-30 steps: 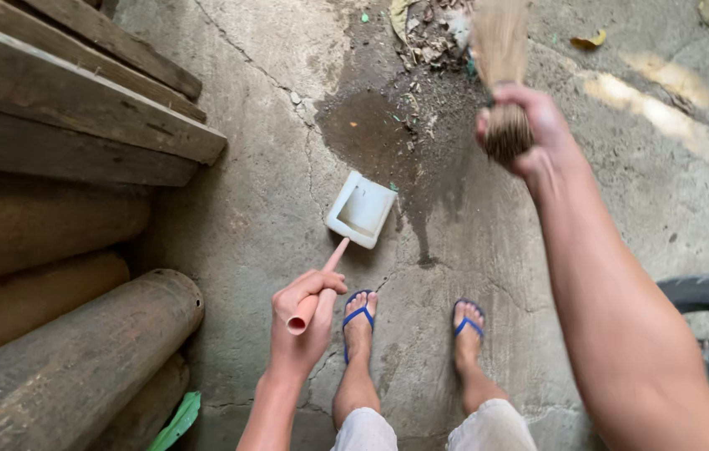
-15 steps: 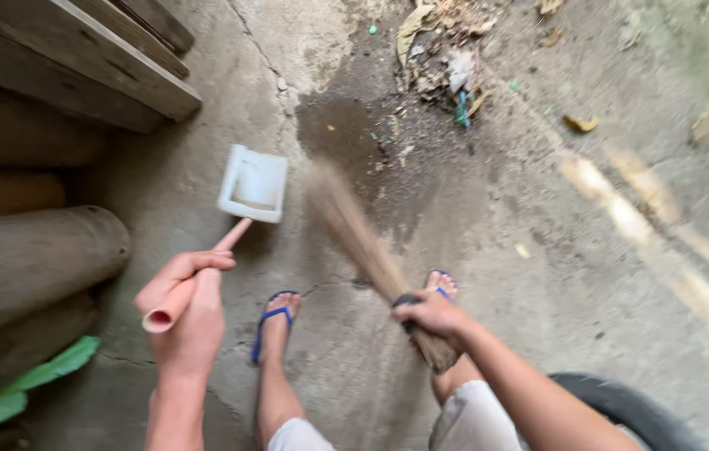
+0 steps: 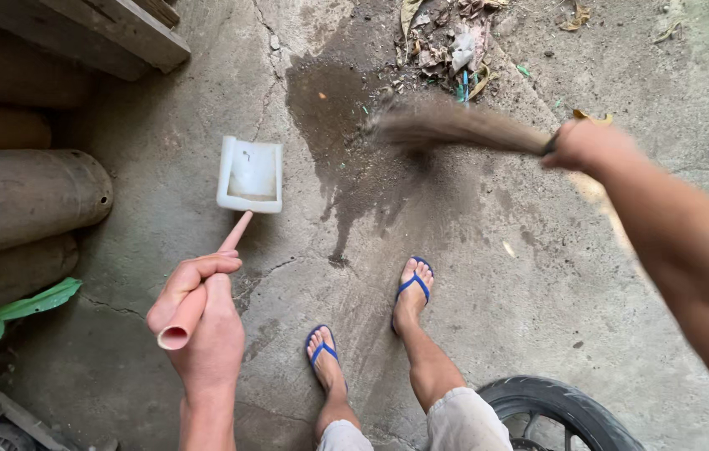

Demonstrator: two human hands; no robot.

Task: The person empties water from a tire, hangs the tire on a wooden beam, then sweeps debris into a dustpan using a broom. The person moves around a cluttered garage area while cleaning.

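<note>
Broom swung out to the rubbish, dustpan held steady.

Our right hand, closed on the broom, has gone from beside our feet to the right, bristles blurred just below the litter at the wet patch. Our left hand keeps its fingers wrapped round the pink handle; the dustpan rests on the floor near the logs, well short of the litter.
</note>
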